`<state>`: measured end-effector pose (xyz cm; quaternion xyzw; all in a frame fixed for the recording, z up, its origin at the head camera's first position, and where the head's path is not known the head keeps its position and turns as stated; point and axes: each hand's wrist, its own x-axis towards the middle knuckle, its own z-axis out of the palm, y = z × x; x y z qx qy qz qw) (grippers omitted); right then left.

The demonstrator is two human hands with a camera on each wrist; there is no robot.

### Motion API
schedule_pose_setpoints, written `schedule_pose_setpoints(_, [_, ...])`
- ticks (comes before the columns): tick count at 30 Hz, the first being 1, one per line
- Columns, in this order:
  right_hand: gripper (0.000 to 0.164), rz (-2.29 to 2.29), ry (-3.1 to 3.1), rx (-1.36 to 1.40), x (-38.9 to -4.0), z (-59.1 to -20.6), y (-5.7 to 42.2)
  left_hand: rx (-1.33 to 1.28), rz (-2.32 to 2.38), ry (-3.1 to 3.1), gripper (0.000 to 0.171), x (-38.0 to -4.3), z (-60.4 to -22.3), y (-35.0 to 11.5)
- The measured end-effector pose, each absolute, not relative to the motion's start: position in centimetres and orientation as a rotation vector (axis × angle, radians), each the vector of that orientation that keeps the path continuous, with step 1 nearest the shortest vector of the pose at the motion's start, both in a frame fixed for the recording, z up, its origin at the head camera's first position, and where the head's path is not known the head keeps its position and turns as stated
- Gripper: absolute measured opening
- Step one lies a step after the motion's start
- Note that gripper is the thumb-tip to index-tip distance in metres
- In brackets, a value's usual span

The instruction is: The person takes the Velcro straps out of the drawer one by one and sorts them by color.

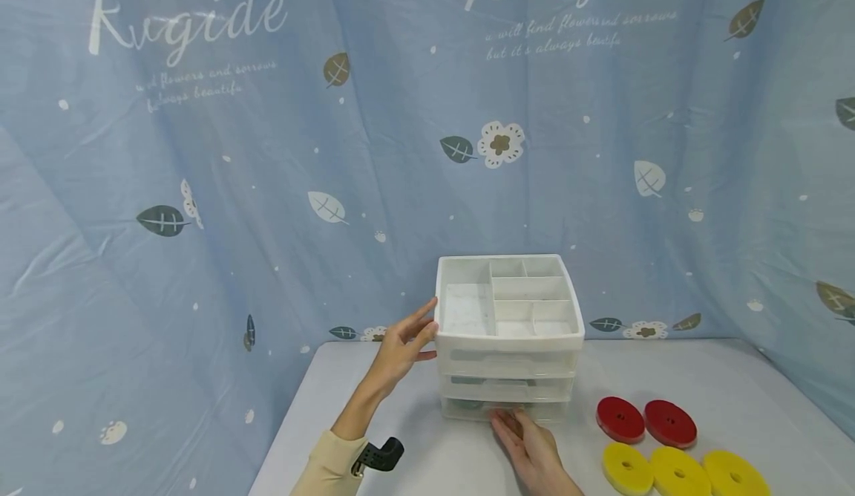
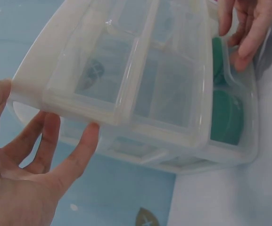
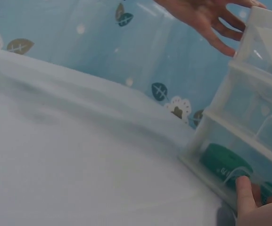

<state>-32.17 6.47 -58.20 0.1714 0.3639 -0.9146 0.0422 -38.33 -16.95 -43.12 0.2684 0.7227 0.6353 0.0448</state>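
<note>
A white plastic drawer unit (image 1: pixel 510 344) stands on the table, with a divided tray on top and three translucent drawers below. My left hand (image 1: pixel 399 344) rests its spread fingertips against the unit's upper left side. At the lowest drawer (image 3: pixel 211 136), the curled fingers and thumb of my right hand (image 1: pixel 531 448) meet the curved handle (image 3: pixel 237 173) at the front. Green round things (image 2: pixel 226 117) show through that drawer's clear wall; their kind is hard to make out. Part of the right hand is cut off in the right wrist view.
Two red discs (image 1: pixel 620 419) with small holes lie on the white table (image 1: pixel 414 436) to the right of the unit. Three yellow discs (image 1: pixel 628 468) lie nearer the front. Behind the table hangs a blue patterned curtain (image 1: pixel 401 147).
</note>
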Motion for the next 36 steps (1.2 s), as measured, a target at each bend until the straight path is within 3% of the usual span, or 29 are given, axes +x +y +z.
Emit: schedule_pose_setpoints(36, [0.067,-2.609,0.964,0.616,-29.4,-59.6,6.5,0.792,1.967,2.219,0.052,-38.3,-43.2,-17.0])
